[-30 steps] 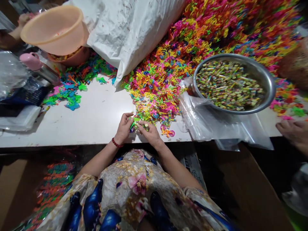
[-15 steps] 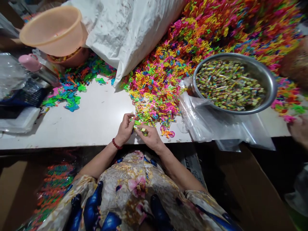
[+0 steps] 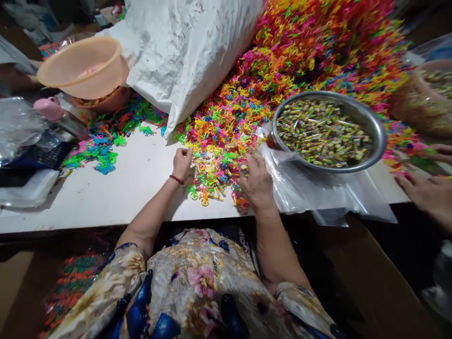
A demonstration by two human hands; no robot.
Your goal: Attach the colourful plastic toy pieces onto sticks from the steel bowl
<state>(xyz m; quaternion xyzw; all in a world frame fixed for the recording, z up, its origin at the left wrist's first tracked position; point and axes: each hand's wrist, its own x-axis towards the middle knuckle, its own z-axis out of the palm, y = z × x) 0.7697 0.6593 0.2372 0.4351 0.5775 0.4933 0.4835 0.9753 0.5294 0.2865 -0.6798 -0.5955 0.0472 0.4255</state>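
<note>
Since half a second ago, your hands have split apart and moved up the desk [image 3: 106, 197] into the near edge of the heap of bright plastic toy pieces [image 3: 226, 136]. Your left hand [image 3: 182, 164] sits at the heap's left fringe with its fingers curled in loosely; can't tell if there's anything pinched in there. Your right hand [image 3: 257, 181] lies palm down on the pieces, fingers spread fairly wide, its outer side touching the clear plastic bags [image 3: 310, 188]. Those bags lie partly under the steel bowl [image 3: 376, 127] full of small wrapped bits. A few loose pieces lie on the desk between your hands. A big white sack [image 3: 190, 47] leans behind the heap, with a peach plastic basin [image 3: 83, 66] off to the left. Another person's hand [image 3: 429, 197] rests at the right edge of the desk.
</note>
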